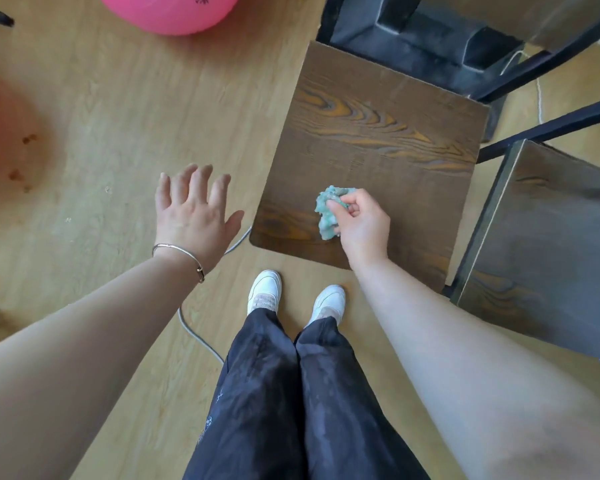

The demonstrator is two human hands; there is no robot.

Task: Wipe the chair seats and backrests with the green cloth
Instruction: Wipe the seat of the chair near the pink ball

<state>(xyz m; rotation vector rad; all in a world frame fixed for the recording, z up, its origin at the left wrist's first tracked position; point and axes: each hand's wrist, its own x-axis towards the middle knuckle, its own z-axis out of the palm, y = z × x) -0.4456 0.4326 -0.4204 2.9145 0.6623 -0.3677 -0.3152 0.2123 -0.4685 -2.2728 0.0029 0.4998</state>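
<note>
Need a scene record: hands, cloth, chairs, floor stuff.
right hand: grips bunched cloth
cloth: on seat, near its front left corner
left hand: open, fingers spread, over floor, holds nothing
second chair: right of seat, no hand on it
floor: pink ball, grey cable

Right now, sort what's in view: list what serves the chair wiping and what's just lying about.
Job: crumpled green cloth, right hand gripping it, dark wood-grain chair seat, second greyish wooden chair seat.
Lying about: big pink ball, grey floor cable.
</note>
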